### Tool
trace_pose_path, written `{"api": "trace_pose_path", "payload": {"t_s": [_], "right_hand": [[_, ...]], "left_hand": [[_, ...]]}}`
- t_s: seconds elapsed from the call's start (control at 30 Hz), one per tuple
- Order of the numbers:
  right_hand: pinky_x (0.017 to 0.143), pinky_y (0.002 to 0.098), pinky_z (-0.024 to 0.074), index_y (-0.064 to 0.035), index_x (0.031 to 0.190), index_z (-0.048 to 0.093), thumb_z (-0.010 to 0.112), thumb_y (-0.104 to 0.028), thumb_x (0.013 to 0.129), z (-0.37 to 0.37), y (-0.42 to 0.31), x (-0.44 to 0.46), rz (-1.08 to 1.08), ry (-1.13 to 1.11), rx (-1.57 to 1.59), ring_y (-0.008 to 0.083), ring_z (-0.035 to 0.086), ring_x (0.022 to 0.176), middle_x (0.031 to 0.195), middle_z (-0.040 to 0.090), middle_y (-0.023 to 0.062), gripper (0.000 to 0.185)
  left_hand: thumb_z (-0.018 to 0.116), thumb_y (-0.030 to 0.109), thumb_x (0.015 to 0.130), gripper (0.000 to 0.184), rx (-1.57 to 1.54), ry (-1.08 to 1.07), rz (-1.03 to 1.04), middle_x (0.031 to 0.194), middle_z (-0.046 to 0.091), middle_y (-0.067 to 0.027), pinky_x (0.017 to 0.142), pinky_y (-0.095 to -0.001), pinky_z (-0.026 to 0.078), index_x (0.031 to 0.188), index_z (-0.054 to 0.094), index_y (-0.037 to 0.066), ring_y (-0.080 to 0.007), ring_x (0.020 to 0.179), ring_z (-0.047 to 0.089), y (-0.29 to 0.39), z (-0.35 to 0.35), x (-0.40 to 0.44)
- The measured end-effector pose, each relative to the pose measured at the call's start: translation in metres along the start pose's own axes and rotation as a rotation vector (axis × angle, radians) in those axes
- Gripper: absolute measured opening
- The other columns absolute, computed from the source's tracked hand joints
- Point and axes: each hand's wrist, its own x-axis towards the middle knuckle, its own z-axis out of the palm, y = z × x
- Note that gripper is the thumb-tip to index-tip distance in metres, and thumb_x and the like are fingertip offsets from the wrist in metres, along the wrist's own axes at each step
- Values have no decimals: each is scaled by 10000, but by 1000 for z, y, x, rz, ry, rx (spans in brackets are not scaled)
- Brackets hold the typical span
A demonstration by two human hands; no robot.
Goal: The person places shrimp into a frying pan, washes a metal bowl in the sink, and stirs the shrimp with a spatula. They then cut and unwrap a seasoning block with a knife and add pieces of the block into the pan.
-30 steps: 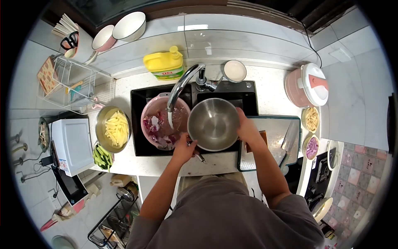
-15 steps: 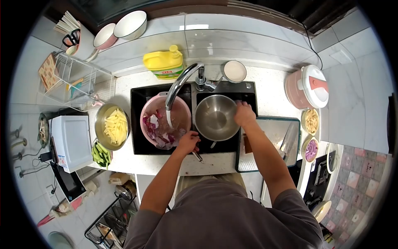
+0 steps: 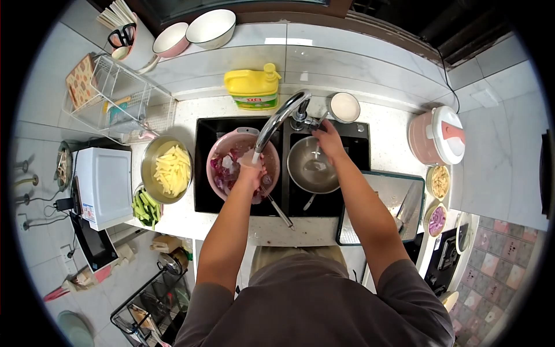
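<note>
Under the faucet (image 3: 283, 118), my left hand (image 3: 252, 172) is in the running water over the pink basin (image 3: 245, 134), its fingers spread. Purple-red pieces (image 3: 225, 168) lie in that basin, in the left sink. A peeler-like tool with a metal handle (image 3: 280, 211) leans across the basin's front rim. My right hand (image 3: 329, 140) reaches to the faucet lever beside the white cup (image 3: 344, 107), with its fingers closed round the lever. Below that hand the steel bowl (image 3: 312, 168) sits in the right sink.
At left stand a bowl of potato strips (image 3: 171, 170) and green pieces (image 3: 147, 208). Behind the sink is a yellow jug (image 3: 252, 87). To the right lie a tray (image 3: 352, 228) with a knife (image 3: 409, 202), a rice cooker (image 3: 436, 136) and small bowls (image 3: 437, 221).
My left hand has moved from the tool at the basin's edge into the water. My right hand has left the steel bowl and gone up to the lever. The view has shifted.
</note>
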Motion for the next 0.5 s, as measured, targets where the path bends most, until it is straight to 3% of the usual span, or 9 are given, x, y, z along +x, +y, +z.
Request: {"api": "trace_pose_path", "payload": {"t_s": [0.13, 0.2, 0.27, 0.33, 0.37, 0.4, 0.43, 0.47, 0.5], "right_hand": [[849, 303, 458, -95, 1502, 350, 669, -124, 856, -1, 3, -6, -31, 11, -35, 162, 541, 1096, 1360, 545, 130, 721], [864, 295, 449, -114, 1497, 370, 657, -98, 871, -7, 6, 1, -26, 15, -11, 155, 536, 1094, 1355, 547, 138, 690], [897, 292, 450, -97, 1460, 425, 645, -97, 896, -11, 18, 9, -200, -59, -56, 154, 543, 1108, 1307, 574, 137, 606], [899, 292, 470, -76, 1380, 503, 630, -112, 926, 11, 11, -10, -177, 125, -182, 156, 581, 1075, 1195, 629, 96, 473], [862, 288, 495, -63, 1299, 547, 613, -137, 953, 32, 7, -32, -346, 156, 40, 162, 622, 994, 1083, 662, 47, 360], [831, 287, 503, -61, 1259, 560, 607, -143, 963, 54, -7, -68, -560, 237, 10, 155, 621, 982, 1087, 663, 45, 310], [869, 321, 509, -36, 1263, 570, 621, -163, 946, 70, -26, -105, -600, 282, 7, 217, 644, 1011, 1078, 660, 130, 345], [898, 335, 496, -44, 1242, 581, 595, -117, 942, 90, -24, -131, -653, 272, 63, 243, 631, 1057, 1137, 639, 147, 309], [979, 311, 444, -70, 1301, 542, 533, -60, 966, 105, -3, -144, -646, 100, 147, 192, 575, 1147, 1245, 598, 103, 335]], "left_hand": [[405, 243, 1032, 235, -7, 108, 27, 686, 537, 3, 495, -271, 420, 913, 562, 114, -111, 545, 490, 13, 9, -10], [464, 194, 1005, 157, 60, 49, 76, 776, 588, -29, 579, -286, 467, 964, 573, 89, -149, 631, 551, 0, -7, -5], [532, 105, 956, 87, 347, 184, 532, 901, 627, -62, 740, -298, 493, 1012, 576, 55, -201, 794, 603, -19, -9, -2], [563, 29, 903, 175, 534, 140, 488, 1036, 620, -92, 894, -311, 455, 1077, 579, 38, -232, 975, 586, -2, 0, -35], [563, 35, 902, 207, 517, 72, 553, 1080, 607, -107, 934, -322, 438, 1108, 580, 41, -242, 1032, 571, -3, 1, -43], [562, 40, 901, 240, 497, 9, 620, 1123, 594, -122, 973, -333, 422, 1140, 580, 43, -253, 1089, 556, -3, 4, -52], [569, 45, 897, 251, 600, 12, 802, 1169, 576, -138, 1001, -343, 404, 1149, 580, 39, -279, 1130, 538, 6, 18, -75], [576, 50, 894, 263, 694, 23, 989, 1214, 558, -153, 1029, -354, 386, 1157, 579, 34, -305, 1170, 520, 11, 27, -95], [610, 120, 894, 328, 678, -81, 1004, 1347, 496, -156, 1084, -474, 334, 1213, 570, 57, -359, 1277, 444, 4, 21, -94]]}}
